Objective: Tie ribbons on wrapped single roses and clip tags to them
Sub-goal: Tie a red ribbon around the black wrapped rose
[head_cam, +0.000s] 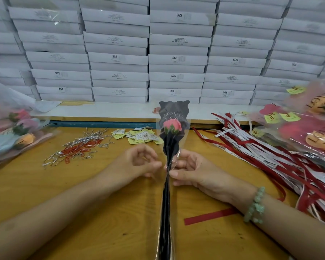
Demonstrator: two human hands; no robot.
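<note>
On the yellow wooden counter [101,212], the black-sleeved pink rose [172,125] is between my left fingers [154,164] and right fingers [176,173]. Silver and red wire clips [81,147] lie left, yellow-and-white paper tags [141,136] just right of those, red and white ribbons [261,152] right, stacked white cardboard boxes [176,61] behind everything.
</note>
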